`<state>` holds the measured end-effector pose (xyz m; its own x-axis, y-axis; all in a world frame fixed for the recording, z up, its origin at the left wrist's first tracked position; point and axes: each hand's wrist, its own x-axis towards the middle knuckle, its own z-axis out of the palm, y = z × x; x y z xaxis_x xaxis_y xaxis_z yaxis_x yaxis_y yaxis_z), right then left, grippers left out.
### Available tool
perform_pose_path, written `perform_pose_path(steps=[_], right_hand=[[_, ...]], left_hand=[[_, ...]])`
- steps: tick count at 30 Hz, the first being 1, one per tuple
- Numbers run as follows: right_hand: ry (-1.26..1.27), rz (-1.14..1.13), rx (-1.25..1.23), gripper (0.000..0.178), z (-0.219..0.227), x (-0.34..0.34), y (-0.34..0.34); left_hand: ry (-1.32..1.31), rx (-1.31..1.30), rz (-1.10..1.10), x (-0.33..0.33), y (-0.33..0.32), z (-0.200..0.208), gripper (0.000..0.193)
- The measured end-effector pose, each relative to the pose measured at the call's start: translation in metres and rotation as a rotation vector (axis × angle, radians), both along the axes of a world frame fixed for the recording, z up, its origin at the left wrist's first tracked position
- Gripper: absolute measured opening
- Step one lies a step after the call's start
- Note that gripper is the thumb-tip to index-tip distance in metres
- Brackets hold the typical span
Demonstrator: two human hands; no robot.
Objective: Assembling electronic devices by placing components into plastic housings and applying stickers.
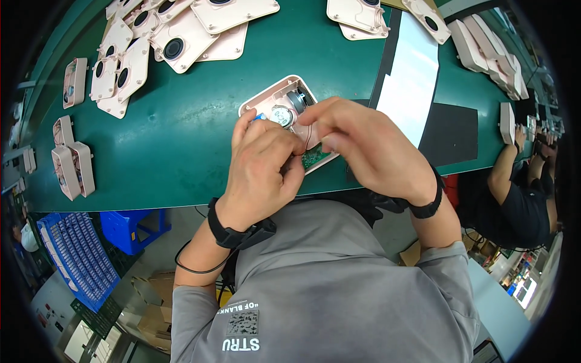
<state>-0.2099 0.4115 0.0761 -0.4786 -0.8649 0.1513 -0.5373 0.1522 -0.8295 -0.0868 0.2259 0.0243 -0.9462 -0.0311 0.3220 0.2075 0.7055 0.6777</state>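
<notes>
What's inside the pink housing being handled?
Inside the housing: a dark round part, a silver round part, thin wire and part of a green circuit board. Hidden: whatever the left hand and right hand cover, including the board's full extent.

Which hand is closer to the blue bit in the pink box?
Left. The left hand has its fingers right beside the blue bit; the right hand is farther off, at the box's right side.
</notes>
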Motion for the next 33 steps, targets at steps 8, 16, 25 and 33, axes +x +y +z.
perform_pose_path(steps=[8,16,25,33], right_hand=[[-0.026,0.18,0.316,0.014,0.007,-0.021,-0.012],[0.014,0.302,0.346,0.01,0.011,-0.038,-0.021],[0.133,0.354,0.366,0.006,0.0,-0.036,-0.031],[0.079,0.256,0.29,0.008,-0.005,-0.032,-0.027]], left_hand=[[0.088,0.063,0.139,0.004,0.01,-0.013,0.025],[0.084,0.17,0.166,0.002,0.013,-0.016,0.03],[0.086,0.159,0.162,0.005,0.017,-0.018,0.029],[0.093,0.219,0.167,0.003,0.018,-0.012,0.03]])
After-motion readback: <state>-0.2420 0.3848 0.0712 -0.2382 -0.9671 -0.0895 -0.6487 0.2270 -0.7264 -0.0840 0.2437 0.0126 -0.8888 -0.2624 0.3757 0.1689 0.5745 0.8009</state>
